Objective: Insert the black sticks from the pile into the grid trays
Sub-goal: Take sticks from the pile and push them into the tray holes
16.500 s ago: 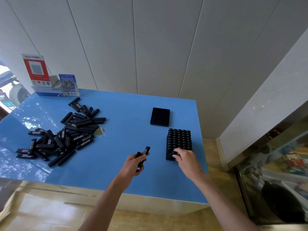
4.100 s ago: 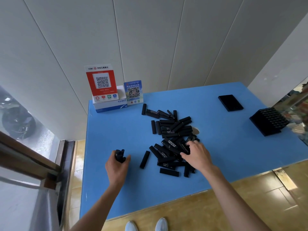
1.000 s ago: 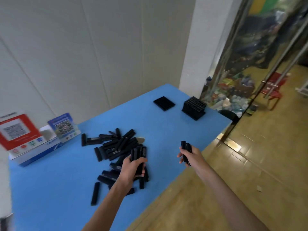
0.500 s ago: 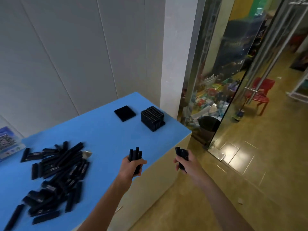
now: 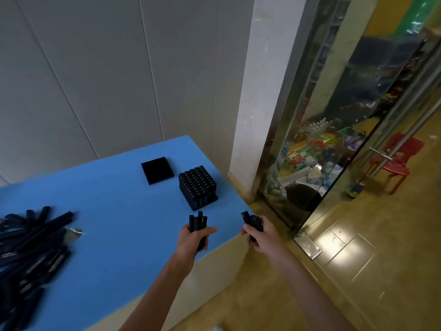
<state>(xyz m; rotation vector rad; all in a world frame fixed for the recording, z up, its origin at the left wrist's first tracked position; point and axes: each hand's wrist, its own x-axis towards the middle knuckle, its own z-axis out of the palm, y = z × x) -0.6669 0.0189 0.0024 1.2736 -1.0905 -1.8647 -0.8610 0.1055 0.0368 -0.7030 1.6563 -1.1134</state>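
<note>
My left hand (image 5: 194,240) grips a bundle of black sticks (image 5: 198,220) upright over the blue table's near right edge. My right hand (image 5: 261,235) grips another bundle of black sticks (image 5: 249,219) just past the table's corner, above the floor. A grid tray filled with upright sticks (image 5: 198,187) stands beyond both hands near the table's right edge. A flat grid tray (image 5: 157,170) lies behind it to the left. The pile of loose black sticks (image 5: 31,254) covers the table's left side.
The blue table (image 5: 114,211) ends at its right edge close to a white pillar (image 5: 253,91) and a glass door (image 5: 346,115). Tiled floor (image 5: 358,271) lies to the right. A red plastic chair (image 5: 396,158) stands behind the glass.
The view has swung further right and closer to the trays. Both hands, each holding its bundle of sticks, have moved nearer the filled tray, and the pile has slid to the left edge.
</note>
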